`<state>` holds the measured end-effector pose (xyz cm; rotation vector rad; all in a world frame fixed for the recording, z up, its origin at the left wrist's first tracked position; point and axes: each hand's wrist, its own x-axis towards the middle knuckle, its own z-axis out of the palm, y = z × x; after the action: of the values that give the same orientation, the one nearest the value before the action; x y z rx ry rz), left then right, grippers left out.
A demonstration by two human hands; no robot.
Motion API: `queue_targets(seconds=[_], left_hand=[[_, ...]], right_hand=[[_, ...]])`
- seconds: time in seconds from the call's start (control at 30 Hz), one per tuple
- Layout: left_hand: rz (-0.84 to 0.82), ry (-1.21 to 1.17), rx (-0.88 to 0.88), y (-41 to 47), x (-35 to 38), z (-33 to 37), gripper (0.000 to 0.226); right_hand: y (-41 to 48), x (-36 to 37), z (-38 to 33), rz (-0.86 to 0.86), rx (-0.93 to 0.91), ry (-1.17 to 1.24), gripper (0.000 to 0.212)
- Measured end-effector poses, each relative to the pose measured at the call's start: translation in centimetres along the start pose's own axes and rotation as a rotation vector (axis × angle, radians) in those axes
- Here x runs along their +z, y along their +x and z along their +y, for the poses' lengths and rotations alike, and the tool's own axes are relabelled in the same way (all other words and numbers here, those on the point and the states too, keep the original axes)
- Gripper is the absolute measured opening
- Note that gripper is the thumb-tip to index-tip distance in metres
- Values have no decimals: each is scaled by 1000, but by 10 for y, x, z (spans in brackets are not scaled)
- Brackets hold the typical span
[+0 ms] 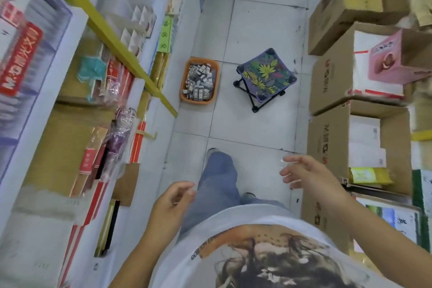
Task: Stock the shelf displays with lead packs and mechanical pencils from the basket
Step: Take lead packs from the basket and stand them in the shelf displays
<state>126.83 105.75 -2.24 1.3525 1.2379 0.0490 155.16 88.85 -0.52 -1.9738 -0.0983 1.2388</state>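
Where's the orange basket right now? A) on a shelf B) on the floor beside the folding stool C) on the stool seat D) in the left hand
B: the orange basket sits on the floor tiles, right beside the folding stool.

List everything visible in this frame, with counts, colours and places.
orange plastic basket: one, orange, on the floor by the shelf base.
small boxed packs: many, grey and white, piled in the basket.
folding stool with floral fabric seat: one, purple with yellow leaves, black frame, right of the basket.
white shelf unit: one, white, along the left, holding packaged stationery.
yellow rail: one, yellow, running across the shelf front.
brown cardboard boxes: at least four, brown, along the right.
pink carton: one, pink, inside an open box.
blue jeans: one pair, blue, bottom centre.
left hand: one, grip empty, fingers loosely curled.
right hand: one, grip empty, fingers relaxed.
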Motion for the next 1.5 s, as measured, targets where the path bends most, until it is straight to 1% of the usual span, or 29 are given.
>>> queue_targets(seconds=[0.13,0.3,0.43,0.5,0.67,0.77,0.87,0.97,1.07,1.17,1.3,1.4,1.5], left_hand=[[-17,29,31,71,-9,46,15],[-74,52,95,147,-20,115,18],[-55,37,123,201,-21,160,22],[-35,33,112,225,-21,176,22],[99,-39,18,271,-11,212,19],[193,-152,-52,283,-1,233,20],[315,-242,-104,289,3,247,14],[428,-328,-164,288,3,252,13],[510,-397,-193,285,1,252,13],[534,-426,-230,290,-4,246,11],[500,-399,-239,310,-13,242,16],[454,-378,-228,331,-21,251,16],[432,-352,-181,356,-27,267,16]], right_hand=[[51,9,-43,13,22,38,18],[88,0,-83,42,52,17,20],[126,-16,-116,60,104,52,19],[152,-21,-136,57,108,24,20],[235,-32,-222,-65,76,-84,18],[284,-34,-290,-152,41,-205,16],[325,-22,-354,-258,-23,-343,15],[353,2,-397,-339,-41,-443,15],[368,31,-419,-397,-80,-518,16],[377,60,-427,-435,-104,-547,17],[384,79,-433,-442,-128,-554,20],[391,77,-441,-409,-130,-532,20],[401,68,-450,-377,-114,-506,21]])
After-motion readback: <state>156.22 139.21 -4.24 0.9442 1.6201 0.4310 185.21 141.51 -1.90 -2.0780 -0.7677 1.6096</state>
